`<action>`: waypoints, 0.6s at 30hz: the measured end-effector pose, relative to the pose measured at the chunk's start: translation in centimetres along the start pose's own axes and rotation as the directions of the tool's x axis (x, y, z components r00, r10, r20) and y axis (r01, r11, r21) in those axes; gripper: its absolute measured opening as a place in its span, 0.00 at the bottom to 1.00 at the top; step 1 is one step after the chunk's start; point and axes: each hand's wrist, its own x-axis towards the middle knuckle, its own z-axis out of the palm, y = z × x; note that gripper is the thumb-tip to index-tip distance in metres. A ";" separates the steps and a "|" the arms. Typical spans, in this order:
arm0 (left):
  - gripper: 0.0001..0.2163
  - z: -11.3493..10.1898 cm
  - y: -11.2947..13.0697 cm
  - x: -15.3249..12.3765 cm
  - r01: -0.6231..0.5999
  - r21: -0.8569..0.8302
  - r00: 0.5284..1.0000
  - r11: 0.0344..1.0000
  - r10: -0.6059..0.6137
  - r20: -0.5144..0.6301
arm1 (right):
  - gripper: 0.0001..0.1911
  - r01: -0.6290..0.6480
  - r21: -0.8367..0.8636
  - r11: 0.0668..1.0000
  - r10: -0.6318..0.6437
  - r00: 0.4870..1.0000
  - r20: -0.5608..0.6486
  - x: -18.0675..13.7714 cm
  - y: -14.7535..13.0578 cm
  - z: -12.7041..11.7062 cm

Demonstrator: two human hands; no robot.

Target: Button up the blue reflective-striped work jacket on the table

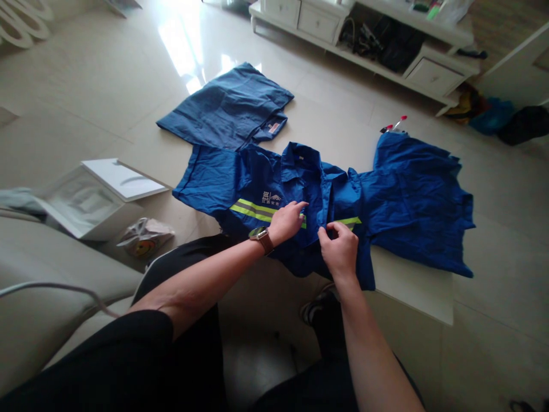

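A blue work jacket (266,177) with yellow-and-grey reflective strips and a white chest logo lies spread in front of me, collar away from me. My left hand (288,222), a watch on its wrist, is closed at the edge of the left front panel, index finger pointing right. My right hand (341,243) pinches the edge of the other front panel between thumb and forefinger. The front stands partly apart between my hands. What the curled left fingers grip is partly hidden.
A folded blue garment (227,109) lies beyond the jacket, and another blue garment (416,200) lies to its right. At left stand an open white box (86,212) and a plastic bag (144,237). A white cabinet (317,26) is at the back. Bottles with red caps (401,122) show behind the right garment.
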 end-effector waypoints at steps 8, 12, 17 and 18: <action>0.12 0.3 -0.4 0.7 0.023 -0.039 1.000 0.999 -0.022 0.021 | 0.11 0.005 0.004 1.000 -0.005 1.000 0.004 0.0 -0.1 -0.1; 0.12 0.2 -0.3 0.9 -0.010 -0.130 1.000 0.991 0.009 -0.007 | 0.11 0.009 0.002 1.000 -0.009 1.000 -0.007 0.0 0.1 0.1; 0.12 -0.7 0.4 0.9 -0.086 -0.200 0.996 0.976 0.080 -0.036 | 0.12 -0.001 0.010 1.000 0.001 1.000 -0.007 0.1 0.3 0.3; 0.12 -1.0 0.5 0.9 -0.109 -0.213 0.994 0.971 0.103 -0.037 | 0.12 -0.009 0.011 1.000 0.009 1.000 -0.011 0.2 0.4 0.2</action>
